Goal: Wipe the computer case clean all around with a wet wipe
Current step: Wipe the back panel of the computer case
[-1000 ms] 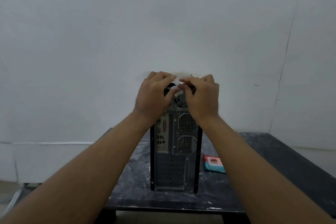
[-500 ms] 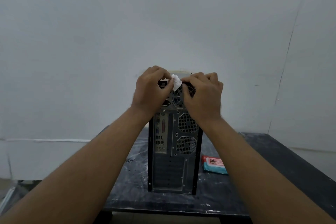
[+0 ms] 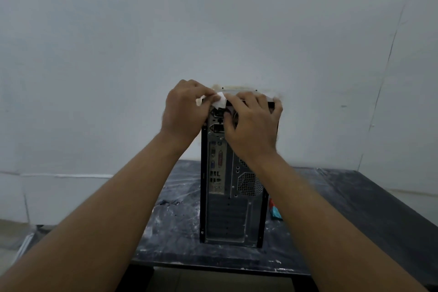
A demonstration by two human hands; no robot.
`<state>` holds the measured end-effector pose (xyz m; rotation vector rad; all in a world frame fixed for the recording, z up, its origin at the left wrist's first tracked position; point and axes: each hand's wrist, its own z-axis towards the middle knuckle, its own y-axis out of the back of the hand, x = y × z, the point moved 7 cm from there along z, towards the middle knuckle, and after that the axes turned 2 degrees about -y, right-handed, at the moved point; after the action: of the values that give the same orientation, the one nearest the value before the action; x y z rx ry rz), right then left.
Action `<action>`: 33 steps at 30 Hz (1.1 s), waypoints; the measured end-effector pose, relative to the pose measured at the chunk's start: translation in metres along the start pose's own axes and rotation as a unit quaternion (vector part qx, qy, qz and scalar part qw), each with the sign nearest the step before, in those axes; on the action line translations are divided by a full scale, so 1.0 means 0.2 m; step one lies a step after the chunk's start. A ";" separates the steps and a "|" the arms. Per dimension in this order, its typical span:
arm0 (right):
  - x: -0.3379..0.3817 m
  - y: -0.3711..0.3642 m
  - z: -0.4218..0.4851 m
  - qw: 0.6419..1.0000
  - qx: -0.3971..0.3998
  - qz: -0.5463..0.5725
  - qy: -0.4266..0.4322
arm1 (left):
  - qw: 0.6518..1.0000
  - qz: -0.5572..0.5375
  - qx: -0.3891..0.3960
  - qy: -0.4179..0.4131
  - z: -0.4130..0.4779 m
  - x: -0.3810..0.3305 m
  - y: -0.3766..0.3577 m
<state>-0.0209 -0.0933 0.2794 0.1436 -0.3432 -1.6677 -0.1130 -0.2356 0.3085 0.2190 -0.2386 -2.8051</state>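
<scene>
Atop the black metal computer case (image 3: pixel 233 208), left hand (image 3: pixel 184 114) pinches white wet wipe (image 3: pixel 219 101); right hand (image 3: pixel 253 125) clasps its top, fingers (image 3: pixel 262 100) spread; red-teal packet (image 3: pixel 275 212) at 3 o'clock.

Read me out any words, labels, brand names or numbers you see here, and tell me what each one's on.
No text here can be read.
Pack beside the computer case: red and teal print, mostly hidden and too blurred to read.
Computer case back panel: no legible label or number.
Wet wipe: plain white, no print visible.
</scene>
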 end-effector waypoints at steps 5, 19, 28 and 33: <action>0.01 -0.04 -0.06 0.999 0.032 -0.022 0.007 | 0.991 -0.044 -0.051 0.116 -0.10 0.09 0.05; 0.07 -0.09 -0.09 0.996 0.064 -0.070 -0.001 | 0.927 -0.218 -0.094 0.290 -0.27 0.10 0.00; 0.07 -0.10 -0.09 0.997 0.047 -0.068 0.006 | 0.909 -0.269 -0.116 0.297 -0.35 0.14 -0.03; 0.06 -0.11 -0.10 0.997 0.037 -0.071 0.008 | 0.900 -0.272 -0.128 0.316 -0.52 0.14 -0.08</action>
<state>-0.0375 -0.1068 0.2553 0.2404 -0.3906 -1.7936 -0.1255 -0.2442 0.2000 1.2706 0.4041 -3.0390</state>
